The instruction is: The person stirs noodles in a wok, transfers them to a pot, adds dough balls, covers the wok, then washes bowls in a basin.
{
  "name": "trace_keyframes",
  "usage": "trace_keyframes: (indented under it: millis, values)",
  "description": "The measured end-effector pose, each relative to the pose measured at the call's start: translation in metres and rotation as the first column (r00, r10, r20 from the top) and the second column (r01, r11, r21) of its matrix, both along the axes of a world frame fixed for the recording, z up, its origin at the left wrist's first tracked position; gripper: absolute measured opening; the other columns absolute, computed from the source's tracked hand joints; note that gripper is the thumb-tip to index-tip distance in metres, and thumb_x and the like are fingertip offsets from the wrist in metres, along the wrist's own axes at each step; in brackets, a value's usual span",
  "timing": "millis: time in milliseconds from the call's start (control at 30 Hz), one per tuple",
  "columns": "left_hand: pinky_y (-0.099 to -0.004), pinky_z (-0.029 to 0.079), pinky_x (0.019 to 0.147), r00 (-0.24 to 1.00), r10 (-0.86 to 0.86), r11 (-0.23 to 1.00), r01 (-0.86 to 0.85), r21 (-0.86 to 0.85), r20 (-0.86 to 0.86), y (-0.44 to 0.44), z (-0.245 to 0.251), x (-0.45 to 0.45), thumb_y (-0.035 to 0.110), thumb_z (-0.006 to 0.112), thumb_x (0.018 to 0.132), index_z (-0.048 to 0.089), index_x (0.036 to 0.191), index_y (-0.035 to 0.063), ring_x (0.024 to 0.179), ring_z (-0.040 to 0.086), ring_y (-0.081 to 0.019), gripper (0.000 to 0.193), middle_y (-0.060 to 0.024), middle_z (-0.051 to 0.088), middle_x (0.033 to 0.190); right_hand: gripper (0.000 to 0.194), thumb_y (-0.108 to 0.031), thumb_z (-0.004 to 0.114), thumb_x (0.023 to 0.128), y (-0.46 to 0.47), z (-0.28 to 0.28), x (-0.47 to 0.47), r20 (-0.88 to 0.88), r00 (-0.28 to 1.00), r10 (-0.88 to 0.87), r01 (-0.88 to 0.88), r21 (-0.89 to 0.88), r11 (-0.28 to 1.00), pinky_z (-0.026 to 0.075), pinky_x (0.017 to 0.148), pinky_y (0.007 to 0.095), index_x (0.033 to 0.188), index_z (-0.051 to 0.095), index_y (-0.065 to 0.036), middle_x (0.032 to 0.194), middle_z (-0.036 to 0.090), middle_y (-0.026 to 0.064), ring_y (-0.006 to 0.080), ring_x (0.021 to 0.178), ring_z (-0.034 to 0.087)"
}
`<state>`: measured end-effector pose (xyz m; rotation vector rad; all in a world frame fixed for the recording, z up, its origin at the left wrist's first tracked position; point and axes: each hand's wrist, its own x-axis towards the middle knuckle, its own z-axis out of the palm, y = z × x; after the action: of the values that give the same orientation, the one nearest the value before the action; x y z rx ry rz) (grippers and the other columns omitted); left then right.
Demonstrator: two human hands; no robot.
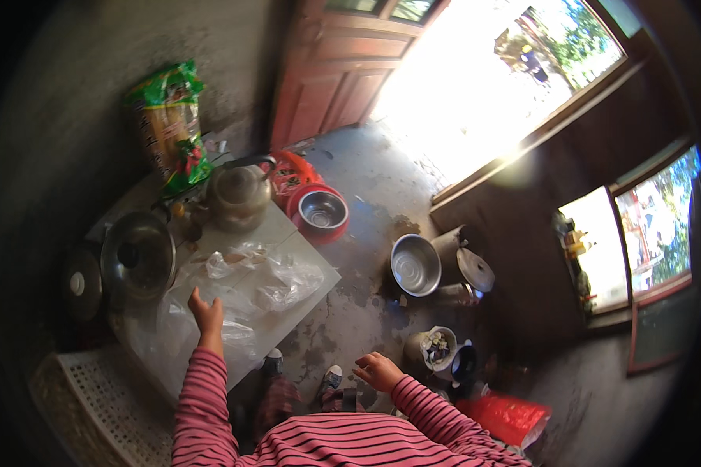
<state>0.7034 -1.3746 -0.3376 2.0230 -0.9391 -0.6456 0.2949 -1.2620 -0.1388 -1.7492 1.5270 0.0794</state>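
My left hand is held over the near left part of a pale table, thumb and forefinger apart and nothing between them. Around and under it lie clear plastic bags. My right hand hangs over the floor, empty, with its fingers loosely bent apart. Beyond the left hand are a metal kettle with a black handle, a wide round metal pan or lid with a dark knob, and small bottles or jars. A green printed food packet leans by the wall.
A steel bowl in a red basin stands past the table corner, by a red plastic bag. To the right are a metal basin, a bin of scraps and a red bag. A wooden door stands open ahead.
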Motion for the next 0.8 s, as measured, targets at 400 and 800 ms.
trace_keyframes:
  millis: [400,800]
  values:
    - [-0.0322,0.050,0.076,0.173,-0.966,0.241,0.869,-0.432,-0.191,0.058,0.275,-0.250,0.012,0.068,0.078,0.058,0.108,0.0038,0.084,0.058,-0.0188,0.032,-0.0127,0.057,0.099,0.025,-0.028,0.059,0.081,-0.036,0.006,-0.015,-0.204,0.979,-0.001,-0.008,-0.043,0.999,0.050,0.072,0.0415,0.091,0.063,-0.006,0.086,0.062,0.0129,0.0299,0.086,0.062]
    - [-0.0410,0.048,0.061,-0.071,-0.994,-0.013,0.844,-0.537,-0.087,0.037,0.374,-0.477,0.021,0.047,0.091,0.051,0.087,0.0040,0.069,0.059,-0.0361,0.018,-0.0172,0.059,0.077,0.035,-0.033,0.064,0.078,-0.179,-0.036,-0.257,-0.645,0.666,-0.375,0.547,0.080,0.833,0.051,0.077,0.0335,0.107,0.065,-0.013,0.102,0.067,0.0062,0.0195,0.095,0.064]
